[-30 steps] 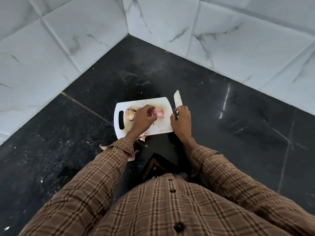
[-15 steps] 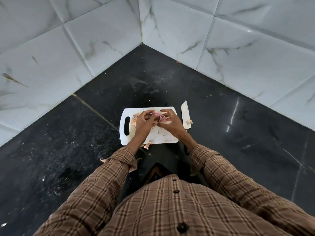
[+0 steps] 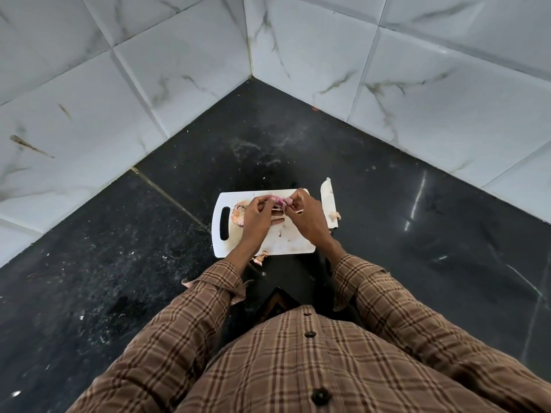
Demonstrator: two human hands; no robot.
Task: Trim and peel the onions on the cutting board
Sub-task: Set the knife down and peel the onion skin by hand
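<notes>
Left hand point(image 3: 257, 216) and right hand point(image 3: 307, 216) both pinch a small red onion point(image 3: 278, 201) above white cutting board point(image 3: 286, 241), knife point(image 3: 327, 201) lying just right, peels point(image 3: 238, 215) at left.

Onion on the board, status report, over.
Both hands, left and right, pinch the purple onion over the cutting board, peeling. Knife set down beside board. Nothing in the way.

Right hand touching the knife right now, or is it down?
Apart. In the head view the knife lies on the counter beside the cutting board, with a bare strip between it and the right hand, which works at the onion with the left hand.
</notes>
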